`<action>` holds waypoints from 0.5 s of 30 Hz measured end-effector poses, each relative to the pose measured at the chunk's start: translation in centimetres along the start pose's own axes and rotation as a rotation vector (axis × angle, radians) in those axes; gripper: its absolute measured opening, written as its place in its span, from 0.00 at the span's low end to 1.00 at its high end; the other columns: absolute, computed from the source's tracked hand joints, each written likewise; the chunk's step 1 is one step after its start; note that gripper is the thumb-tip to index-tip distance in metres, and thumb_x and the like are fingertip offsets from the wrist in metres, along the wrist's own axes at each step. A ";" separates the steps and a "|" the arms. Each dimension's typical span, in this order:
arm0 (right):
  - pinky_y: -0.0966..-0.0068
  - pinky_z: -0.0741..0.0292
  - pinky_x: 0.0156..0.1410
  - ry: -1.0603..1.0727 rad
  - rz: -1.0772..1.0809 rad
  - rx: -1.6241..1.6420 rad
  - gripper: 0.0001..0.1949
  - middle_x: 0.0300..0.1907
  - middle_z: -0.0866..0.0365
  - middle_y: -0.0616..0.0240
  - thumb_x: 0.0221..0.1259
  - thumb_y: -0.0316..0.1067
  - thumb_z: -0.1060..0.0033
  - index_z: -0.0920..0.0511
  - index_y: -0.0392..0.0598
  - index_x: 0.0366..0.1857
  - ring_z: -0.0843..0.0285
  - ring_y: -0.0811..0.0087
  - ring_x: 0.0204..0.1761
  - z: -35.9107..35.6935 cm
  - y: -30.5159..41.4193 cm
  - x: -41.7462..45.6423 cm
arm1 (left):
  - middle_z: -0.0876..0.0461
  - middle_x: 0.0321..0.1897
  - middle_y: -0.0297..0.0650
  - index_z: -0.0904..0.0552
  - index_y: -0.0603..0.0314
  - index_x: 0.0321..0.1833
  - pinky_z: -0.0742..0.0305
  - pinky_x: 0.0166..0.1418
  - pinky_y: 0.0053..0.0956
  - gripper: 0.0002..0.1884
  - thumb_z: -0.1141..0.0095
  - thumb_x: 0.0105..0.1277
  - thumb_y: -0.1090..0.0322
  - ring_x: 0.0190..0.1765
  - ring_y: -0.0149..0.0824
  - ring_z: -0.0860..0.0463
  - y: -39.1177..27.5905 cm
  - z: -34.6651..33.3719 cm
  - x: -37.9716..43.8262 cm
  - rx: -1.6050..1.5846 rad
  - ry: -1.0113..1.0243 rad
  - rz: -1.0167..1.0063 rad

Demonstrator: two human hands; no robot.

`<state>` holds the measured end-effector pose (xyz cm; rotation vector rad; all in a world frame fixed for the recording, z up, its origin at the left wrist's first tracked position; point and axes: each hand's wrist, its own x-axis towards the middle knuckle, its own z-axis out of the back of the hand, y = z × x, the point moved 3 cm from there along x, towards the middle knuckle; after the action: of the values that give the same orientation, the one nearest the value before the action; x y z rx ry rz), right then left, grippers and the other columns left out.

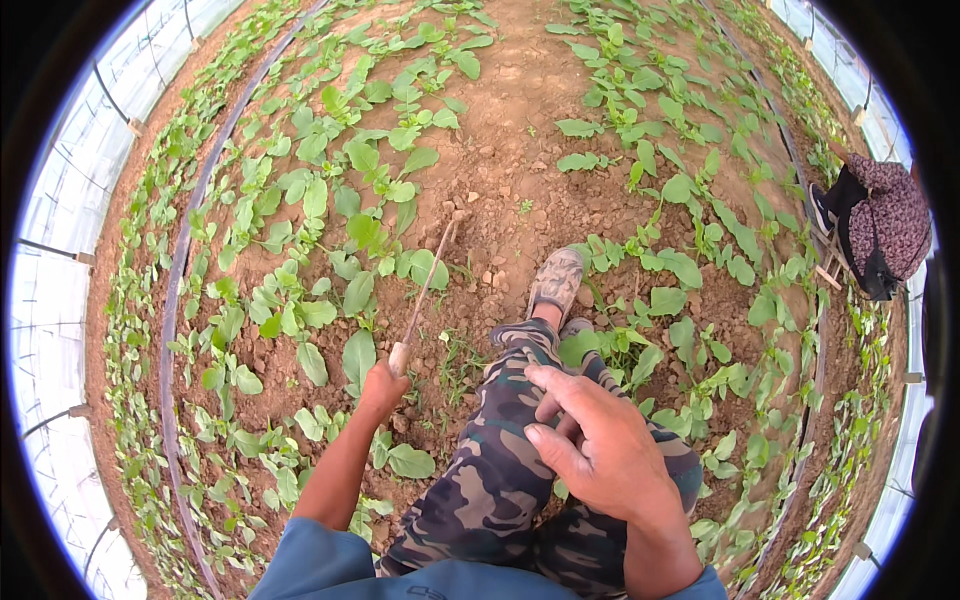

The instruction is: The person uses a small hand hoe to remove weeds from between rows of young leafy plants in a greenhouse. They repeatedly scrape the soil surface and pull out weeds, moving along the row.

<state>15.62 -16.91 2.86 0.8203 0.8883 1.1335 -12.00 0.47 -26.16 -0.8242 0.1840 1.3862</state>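
My left hand [386, 390] grips the pale handle of a thin-shafted hand hoe [426, 289]. The shaft slants away from me, and its far end meets crumbly brown soil [480, 247] between two bands of leafy green seedlings. Close to the left of the shaft stands a broad-leaved seedling [364, 232]. My right hand [600, 442] hovers over or rests on my camouflage trousers [487, 457]; which one I cannot tell. Its thumb and forefinger are apart, and nothing shows between them. Small grassy weeds [454, 360] grow in the soil between the hoe and my leg.
My patterned shoe [559, 277] stands beside seedlings [667, 262] on the right. Dark irrigation tubes [174, 300] run along both sides. Another person [885, 217] is low down at the right edge, by a small wooden stool [831, 262]. Translucent plastic sheeting [52, 300] walls the sides.
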 end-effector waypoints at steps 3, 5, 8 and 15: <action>0.65 0.24 0.38 -0.001 -0.001 0.002 0.25 0.38 0.21 0.55 0.60 0.34 0.35 0.29 0.43 0.62 0.20 0.59 0.32 -0.3 -0.3 -0.1 | 0.17 0.39 0.63 0.24 0.75 0.47 0.21 0.49 0.43 0.25 0.37 0.53 0.59 0.44 0.56 0.15 -1.5 0.4 0.9 -0.139 -0.016 -0.008; 0.66 0.25 0.36 -0.005 -0.020 -0.010 0.25 0.38 0.21 0.56 0.60 0.34 0.35 0.28 0.43 0.61 0.21 0.61 0.29 -0.2 -0.2 -0.1 | 0.17 0.39 0.63 0.24 0.75 0.48 0.20 0.49 0.43 0.25 0.37 0.53 0.59 0.44 0.56 0.15 -3.6 -0.1 1.0 -0.189 0.009 0.040; 0.68 0.25 0.34 -0.006 0.003 -0.034 0.25 0.38 0.20 0.57 0.59 0.33 0.35 0.27 0.43 0.61 0.21 0.64 0.27 -0.6 0.0 0.2 | 0.17 0.39 0.63 0.24 0.75 0.48 0.20 0.50 0.44 0.25 0.38 0.54 0.60 0.45 0.56 0.15 -0.6 -2.0 0.2 -0.079 0.049 0.102; 0.70 0.26 0.34 -0.014 0.026 -0.037 0.24 0.36 0.21 0.58 0.58 0.32 0.34 0.27 0.42 0.60 0.22 0.66 0.26 -0.9 -0.2 0.3 | 0.18 0.42 0.62 0.24 0.70 0.47 0.23 0.53 0.47 0.22 0.37 0.53 0.62 0.47 0.60 0.18 7.5 -3.2 -8.8 0.025 0.053 0.125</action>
<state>14.92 -16.63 2.24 0.8106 0.8453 1.1618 -19.72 -8.73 -26.48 -0.8404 0.2972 1.4770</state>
